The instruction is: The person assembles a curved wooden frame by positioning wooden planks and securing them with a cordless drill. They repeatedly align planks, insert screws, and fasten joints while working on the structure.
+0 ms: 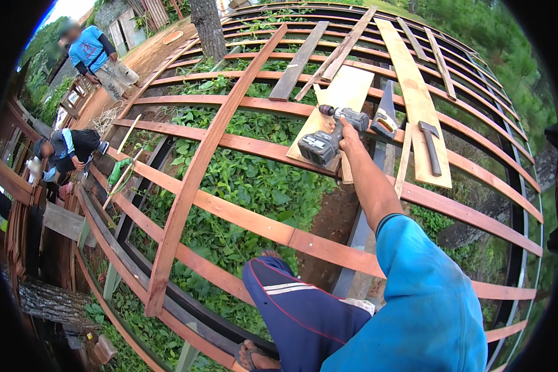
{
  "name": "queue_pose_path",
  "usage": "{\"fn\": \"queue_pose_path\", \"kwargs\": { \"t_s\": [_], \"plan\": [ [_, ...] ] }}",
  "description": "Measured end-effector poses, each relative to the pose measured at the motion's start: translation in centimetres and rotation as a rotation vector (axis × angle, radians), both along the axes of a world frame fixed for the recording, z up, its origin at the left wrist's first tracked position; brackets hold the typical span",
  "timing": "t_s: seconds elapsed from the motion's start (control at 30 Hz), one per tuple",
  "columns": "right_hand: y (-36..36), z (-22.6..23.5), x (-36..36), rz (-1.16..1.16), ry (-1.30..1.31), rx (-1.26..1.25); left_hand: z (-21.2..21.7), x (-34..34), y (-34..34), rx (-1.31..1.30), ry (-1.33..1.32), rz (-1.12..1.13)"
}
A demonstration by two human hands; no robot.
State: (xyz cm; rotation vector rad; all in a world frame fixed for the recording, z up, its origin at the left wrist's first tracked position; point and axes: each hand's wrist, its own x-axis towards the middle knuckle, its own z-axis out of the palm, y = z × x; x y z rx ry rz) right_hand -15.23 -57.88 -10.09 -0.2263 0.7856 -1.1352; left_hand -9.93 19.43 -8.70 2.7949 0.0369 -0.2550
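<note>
My right hand is closed around the handle of a cordless drill, grey and black with a red-ringed chuck. The chuck points left, and the bulky battery hangs toward me. Beneath the drill lies a pale board, flat across the reddish wooden battens. Just right of the hand rests a handsaw with a light wooden grip. Farther right, a hammer-like tool with a dark head and handle lies on a long pale plank. My left hand is out of view.
Battens with gaps over green plants and soil surround me; a loose reddish board crosses them. Grey planks lie farther off. A green corded power tool sits at left, near a crouching person. Another person stands beyond, near a tree trunk.
</note>
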Motion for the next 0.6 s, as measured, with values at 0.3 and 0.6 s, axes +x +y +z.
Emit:
{"fn": "queue_pose_path", "kwargs": {
  "t_s": [0.3, 0.6],
  "plan": [
    [-4.5, -4.0, 1.3, 0.008, 0.224, -0.056, 0.5, 0.3, -0.2, -0.062, -0.091, -0.203],
    [-2.1, -0.2, -1.7, 0.432, 0.702, -0.114, -3.9, 1.9, 0.8, -0.031, 0.002, 0.167]
  ]
}}
